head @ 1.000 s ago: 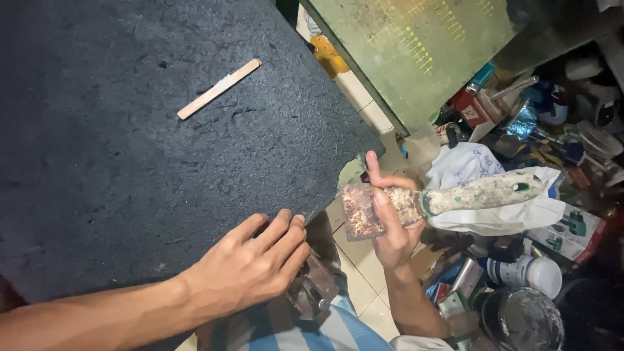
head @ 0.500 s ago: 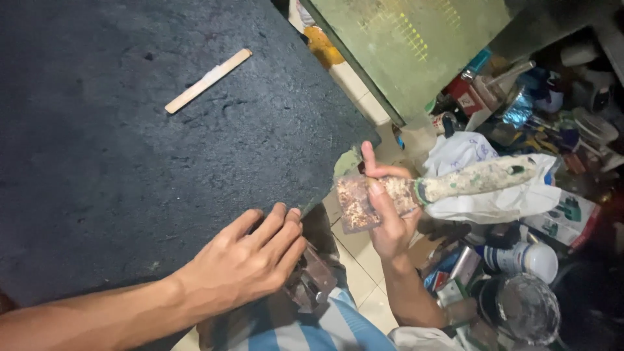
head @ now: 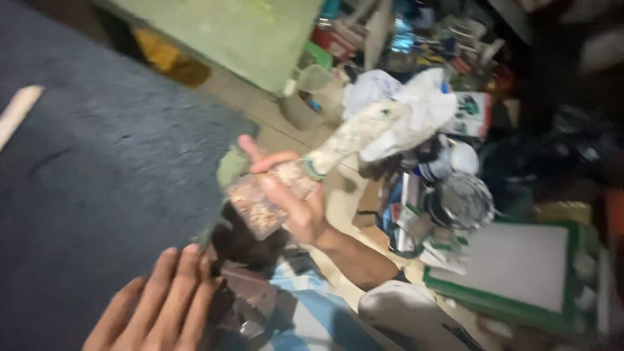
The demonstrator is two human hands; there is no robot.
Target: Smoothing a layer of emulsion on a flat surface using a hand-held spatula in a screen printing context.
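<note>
My right hand (head: 296, 201) grips a small clear plastic bag (head: 263, 198) filled with brownish speckled bits, held out over the floor beside the dark board (head: 97, 182). My left hand (head: 159, 305) rests flat with fingers apart on the near edge of that dark board, holding nothing. A pale flat wooden stick (head: 18, 110) lies on the board at the far left. The whole picture is blurred by motion.
A green panel (head: 247, 32) leans at the back. A crumpled patterned cloth and white plastic bag (head: 396, 117) lie on a heap of cans, jars and boxes at right. A white board with a green rim (head: 513, 266) lies at lower right. My knee (head: 403, 312) is below.
The view has swung to the right and downward, so the board and stick slid left. My right hand still holds the bag; my left hand stays on the board's edge.
</note>
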